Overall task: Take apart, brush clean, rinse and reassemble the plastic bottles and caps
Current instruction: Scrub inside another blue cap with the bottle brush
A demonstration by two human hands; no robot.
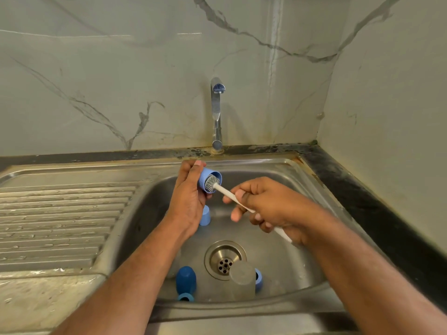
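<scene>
Left hand (187,201) grips blue cap (210,180), right hand (268,209) holds brush (227,193) inside; wet cap may slip into sink (314,189).

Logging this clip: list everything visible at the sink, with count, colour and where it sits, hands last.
light blue cap: one, held in the left hand above the basin, open end facing the brush
brush: one, white handle with grey bristles, its head inside the held cap
small light blue cap: one, standing in the basin behind the left wrist
dark blue bottle: one, in the basin near the front edge, left of the drain
grey cup-like piece: one, in the basin beside the drain, a light blue part showing behind it
drain: one, metal, basin floor
sink: one, steel, with ribbed drainboard on the left
tap: one, chrome, no water seen running
left hand: holds the cap
right hand: grips the brush handle
</scene>
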